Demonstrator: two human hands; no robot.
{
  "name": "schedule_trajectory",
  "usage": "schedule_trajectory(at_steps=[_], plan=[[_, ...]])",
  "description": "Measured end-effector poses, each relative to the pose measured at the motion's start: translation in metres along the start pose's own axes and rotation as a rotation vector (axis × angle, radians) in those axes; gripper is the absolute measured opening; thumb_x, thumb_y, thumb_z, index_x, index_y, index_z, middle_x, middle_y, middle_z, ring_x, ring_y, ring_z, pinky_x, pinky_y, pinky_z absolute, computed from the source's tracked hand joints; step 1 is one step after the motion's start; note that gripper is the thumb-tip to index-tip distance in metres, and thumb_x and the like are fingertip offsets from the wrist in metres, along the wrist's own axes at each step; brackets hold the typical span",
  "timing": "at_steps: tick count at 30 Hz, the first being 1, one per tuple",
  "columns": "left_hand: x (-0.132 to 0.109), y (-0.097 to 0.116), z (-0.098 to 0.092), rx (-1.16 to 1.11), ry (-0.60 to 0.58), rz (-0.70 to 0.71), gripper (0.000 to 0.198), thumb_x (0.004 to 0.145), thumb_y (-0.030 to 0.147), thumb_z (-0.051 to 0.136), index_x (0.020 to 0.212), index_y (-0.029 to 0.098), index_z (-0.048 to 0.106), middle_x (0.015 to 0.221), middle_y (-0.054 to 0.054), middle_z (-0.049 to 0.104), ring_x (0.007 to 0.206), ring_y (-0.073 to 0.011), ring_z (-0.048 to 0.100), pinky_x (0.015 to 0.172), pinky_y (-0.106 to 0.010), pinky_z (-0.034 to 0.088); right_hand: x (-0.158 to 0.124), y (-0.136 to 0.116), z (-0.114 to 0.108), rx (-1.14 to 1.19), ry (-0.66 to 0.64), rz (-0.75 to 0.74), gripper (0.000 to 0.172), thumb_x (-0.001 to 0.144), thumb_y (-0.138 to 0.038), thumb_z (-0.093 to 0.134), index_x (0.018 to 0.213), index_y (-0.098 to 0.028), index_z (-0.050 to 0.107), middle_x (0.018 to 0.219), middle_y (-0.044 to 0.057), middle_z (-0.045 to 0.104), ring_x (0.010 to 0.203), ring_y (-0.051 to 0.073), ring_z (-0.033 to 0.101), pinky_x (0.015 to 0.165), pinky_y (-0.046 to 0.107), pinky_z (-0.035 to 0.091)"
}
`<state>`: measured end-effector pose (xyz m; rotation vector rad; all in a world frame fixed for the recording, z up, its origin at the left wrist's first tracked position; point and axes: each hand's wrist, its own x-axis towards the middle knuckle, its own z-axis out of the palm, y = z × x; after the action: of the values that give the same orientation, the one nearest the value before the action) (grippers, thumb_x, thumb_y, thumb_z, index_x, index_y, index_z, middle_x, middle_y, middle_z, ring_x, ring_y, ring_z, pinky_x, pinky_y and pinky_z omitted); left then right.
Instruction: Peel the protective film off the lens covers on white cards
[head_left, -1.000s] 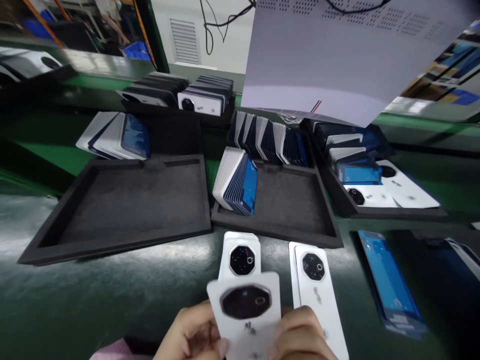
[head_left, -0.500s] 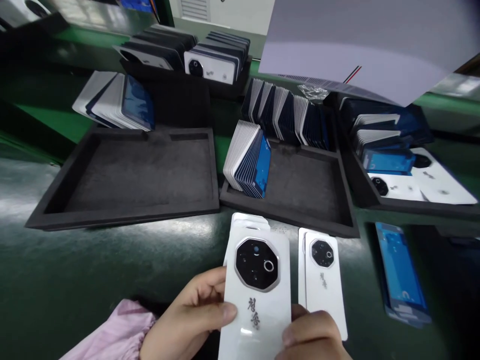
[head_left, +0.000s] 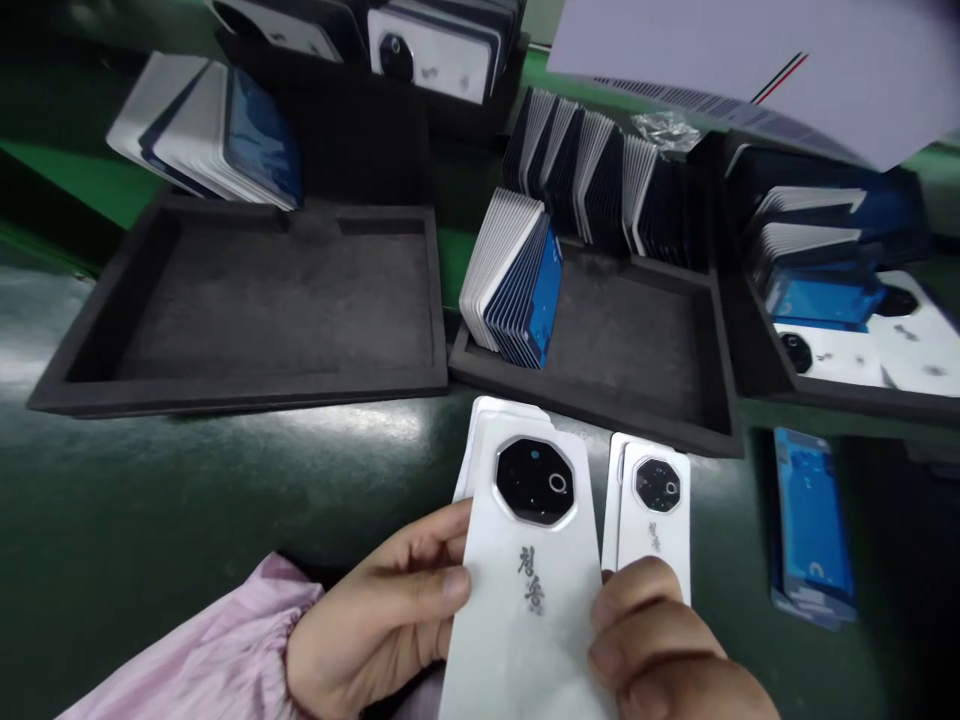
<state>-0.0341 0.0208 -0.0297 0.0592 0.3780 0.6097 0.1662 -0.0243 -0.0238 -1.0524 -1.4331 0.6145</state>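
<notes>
A white phone back cover (head_left: pixel 536 610) with a black octagonal camera panel and dark brushed lettering is held between my two hands, its face towards me. My left hand (head_left: pixel 390 600) pinches its left edge, thumb on the front. My right hand (head_left: pixel 667 640) grips the right edge with bent fingers; the cover's lower end runs out of view. Behind its top, more white covers (head_left: pixel 480 425) lie on the dark green table. To the right, partly hidden by my right hand, two overlapping white covers (head_left: pixel 667 540) lie flat.
A black foam tray (head_left: pixel 300 390) stands at left, with leaning covers (head_left: pixel 202 130) behind it. The middle tray (head_left: pixel 645 425) holds a row of fanned covers (head_left: pixel 506 280). Another tray (head_left: pixel 862 390) stands right. Blue-filmed pieces (head_left: pixel 814 520) lie below it. A pale sheet (head_left: pixel 750 70) overhangs the back.
The view has tipped downward, so the trays sit higher in the picture. Both hands keep hold of the phone back cover, which tilts slightly more.
</notes>
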Motion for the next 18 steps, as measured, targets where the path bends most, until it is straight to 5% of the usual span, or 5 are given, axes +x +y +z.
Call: schedule_trajectory(at_steps=[9, 15, 18], plan=[[-0.004, 0.005, 0.003, -0.006, 0.042, -0.011, 0.045, 0.096, 0.019, 0.076, 0.14, 0.024, 0.068, 0.114, -0.008, 0.081, 0.107, -0.0167, 0.078, 0.095, -0.022, 0.057, 0.011, -0.006, 0.023, 0.01, 0.191, 0.086, 0.026, 0.097, -0.023, 0.071, 0.075, -0.018, 0.058, 0.063, -0.007, 0.057, 0.049, 0.007, 0.051, 0.05, 0.035, 0.043], [-0.001, 0.006, 0.004, 0.032, 0.072, -0.036, 0.046, 0.093, 0.016, 0.074, 0.139, 0.025, 0.069, 0.114, -0.007, 0.08, 0.102, -0.0181, 0.078, 0.092, -0.025, 0.058, 0.007, -0.002, 0.022, 0.017, 0.209, 0.093, 0.028, 0.098, -0.025, 0.07, 0.074, -0.019, 0.057, 0.059, -0.008, 0.052, 0.047, 0.007, 0.046, 0.048, 0.034, 0.042], [0.001, 0.008, 0.007, 0.073, 0.116, -0.032, 0.047, 0.085, 0.015, 0.076, 0.132, 0.022, 0.074, 0.107, -0.006, 0.081, 0.095, -0.0172, 0.077, 0.083, -0.021, 0.056, 0.003, -0.001, 0.013, 0.017, 0.102, 0.04, 0.023, 0.1, -0.022, 0.066, 0.079, -0.019, 0.06, 0.063, -0.006, 0.057, 0.048, 0.007, 0.048, 0.047, 0.031, 0.044]])
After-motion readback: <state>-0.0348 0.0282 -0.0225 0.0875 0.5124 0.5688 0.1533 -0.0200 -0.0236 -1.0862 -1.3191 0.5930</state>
